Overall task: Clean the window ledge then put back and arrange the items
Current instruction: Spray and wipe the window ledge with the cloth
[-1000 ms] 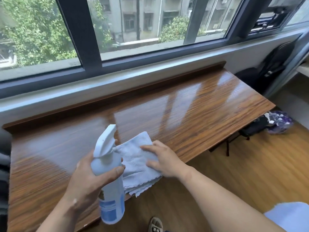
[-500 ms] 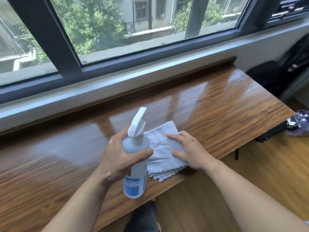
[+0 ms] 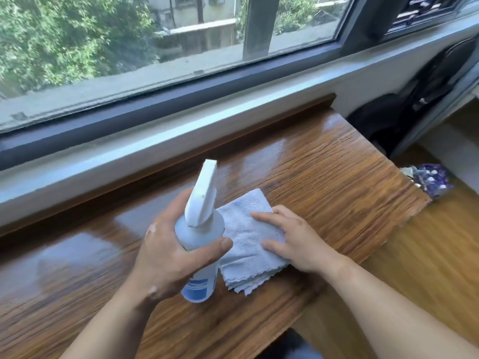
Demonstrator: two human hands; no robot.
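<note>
My left hand (image 3: 166, 244) grips the white spray bottle (image 3: 201, 237), thumb across its body, fingers curled behind; the bottle is tilted, nozzle toward the window (image 3: 181, 60), base near the front edge of the wooden ledge (image 3: 324, 172); whether the base touches the wood I cannot tell. My right hand (image 3: 295, 242) lies flat on the folded pale-blue cloth (image 3: 246, 244), fingers straight, pressing it down; the cloth sits just beside the bottle, its scalloped hem toward the front edge. Past the ledge's right end a dark bag (image 3: 414, 99) sits against the wall; a purple patterned item (image 3: 431, 180) lies on the floor.
</note>
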